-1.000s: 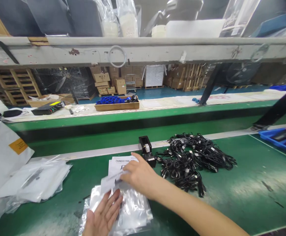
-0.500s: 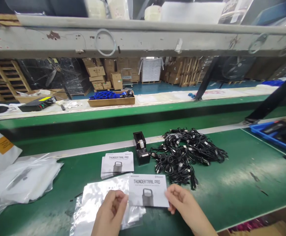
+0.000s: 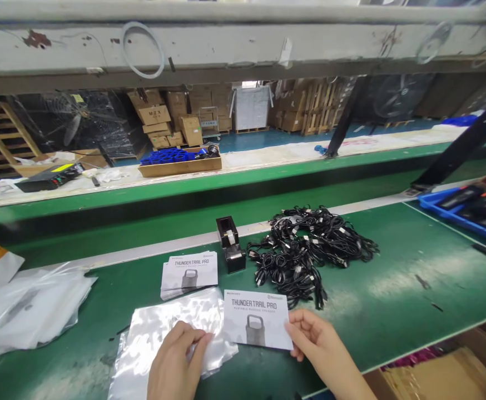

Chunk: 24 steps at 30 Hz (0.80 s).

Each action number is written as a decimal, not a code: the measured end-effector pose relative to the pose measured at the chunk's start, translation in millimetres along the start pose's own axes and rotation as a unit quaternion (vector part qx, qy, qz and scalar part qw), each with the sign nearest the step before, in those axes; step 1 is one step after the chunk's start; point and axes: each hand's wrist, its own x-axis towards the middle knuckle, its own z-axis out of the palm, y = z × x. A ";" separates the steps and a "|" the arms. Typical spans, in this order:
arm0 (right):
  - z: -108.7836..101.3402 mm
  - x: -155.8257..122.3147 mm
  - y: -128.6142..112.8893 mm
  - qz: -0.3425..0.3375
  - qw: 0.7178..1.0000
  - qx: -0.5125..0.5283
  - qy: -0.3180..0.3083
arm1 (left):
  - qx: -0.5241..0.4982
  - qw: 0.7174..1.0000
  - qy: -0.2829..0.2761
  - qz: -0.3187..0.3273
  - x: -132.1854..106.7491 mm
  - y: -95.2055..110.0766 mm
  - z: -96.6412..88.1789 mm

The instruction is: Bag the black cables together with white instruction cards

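Note:
My right hand point(image 3: 316, 344) pinches the right edge of a white "Thunder Trail Pro" booklet point(image 3: 255, 319) held just above the green bench. My left hand point(image 3: 176, 364) rests with curled fingers on a stack of clear plastic bags point(image 3: 159, 333), at the booklet's left edge; whether it grips a bag I cannot tell. A pile of the same booklets point(image 3: 189, 272) lies behind the bags. A black tape dispenser point(image 3: 229, 251) stands beside that pile.
A heap of coiled black cables point(image 3: 310, 250) lies right of the dispenser. More plastic bags point(image 3: 26, 308) sit at the left. A blue tray point(image 3: 468, 214) is at the far right, a cardboard box point(image 3: 439, 378) below the bench edge. A green conveyor point(image 3: 226, 191) runs behind.
A second ago my right hand was picking a booklet off the pile while my left pressed flat on the bags. The booklet is now held out in front, right of the bags.

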 end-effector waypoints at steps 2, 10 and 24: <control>6.6 -2.7 2.2 -0.003 1.000 0.023 0.015 | -0.006 1.000 0.010 0.011 -2.3 -1.3 0.1; 34.1 -11.2 13.6 -0.038 0.996 0.062 0.058 | 0.013 0.994 0.075 0.084 -8.1 -6.6 8.7; 27.0 -34.1 31.3 0.067 0.997 -0.006 -0.026 | -0.015 0.991 0.112 0.072 -15.4 -16.2 19.4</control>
